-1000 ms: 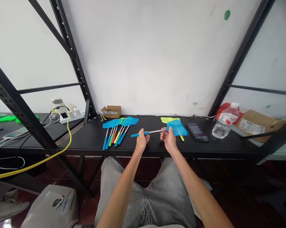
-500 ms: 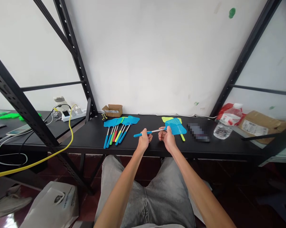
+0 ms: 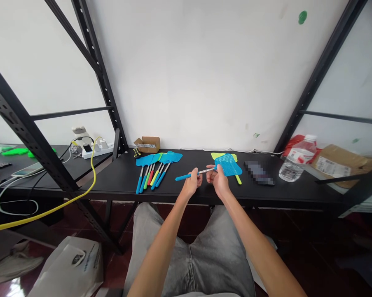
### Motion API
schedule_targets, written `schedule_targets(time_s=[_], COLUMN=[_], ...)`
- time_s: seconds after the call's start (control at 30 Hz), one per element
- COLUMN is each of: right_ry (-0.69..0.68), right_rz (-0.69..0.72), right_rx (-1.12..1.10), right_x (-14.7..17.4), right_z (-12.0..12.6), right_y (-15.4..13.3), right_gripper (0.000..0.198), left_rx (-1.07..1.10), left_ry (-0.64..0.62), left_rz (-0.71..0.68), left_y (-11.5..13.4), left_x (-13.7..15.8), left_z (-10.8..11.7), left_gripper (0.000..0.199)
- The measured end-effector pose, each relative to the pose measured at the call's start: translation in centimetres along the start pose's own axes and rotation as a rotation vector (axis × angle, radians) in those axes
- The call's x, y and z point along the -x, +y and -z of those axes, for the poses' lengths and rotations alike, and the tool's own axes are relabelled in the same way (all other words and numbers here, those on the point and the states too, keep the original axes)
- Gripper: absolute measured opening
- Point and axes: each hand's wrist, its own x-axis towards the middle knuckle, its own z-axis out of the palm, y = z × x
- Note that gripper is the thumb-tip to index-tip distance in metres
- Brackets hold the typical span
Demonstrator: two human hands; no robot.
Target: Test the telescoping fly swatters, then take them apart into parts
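At the far left we count one white plastic bag [image 3: 77, 268] on the floor, one yellow cable [image 3: 93, 177] curving down, and one white power strip [image 3: 97, 152] with plugs in it. On the black table [image 3: 114, 173] in front of us stands one small cardboard box [image 3: 150, 145] by the wall, and near it lies one fan of fly swatters [image 3: 144, 161]; we count seven handles, four blue, one green, one red and one yellow, the heads overlapping. Our left hand [image 3: 193, 181] is closed round the handle of one blue swatter [image 3: 228, 165], which sits crosswise in front of us; our right hand [image 3: 220, 180] grips the base of its mesh head, thumb on top. Partly behind that head lies yellow-green swatter material [image 3: 216, 155], with one handle showing; we cannot tell how many heads. Further right are one blurred-out dark object [image 3: 260, 173], one clear bottle [image 3: 297, 161] and one brown package [image 3: 334, 165].
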Motion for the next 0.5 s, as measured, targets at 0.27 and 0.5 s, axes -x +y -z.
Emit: schedule_targets(time_s=[0.27,0.5], right_ry=[0.224,0.297], right_rz=[-0.003,0.022], right_rx=[-0.305,-0.306], right_x=[-0.4,-0.9], right_z=[0.9,1.1], right_y=[-0.2,0.1], right_gripper=[0.036,0.035], left_rx=[0.330,-0.210], left_ry=[0.278,0.017], left_rz=[-0.050,-0.114], left_y=[-0.8,0.0], left_x=[-0.3,0.5], left_z=[1.0,0.1], left_gripper=[0.042,0.038])
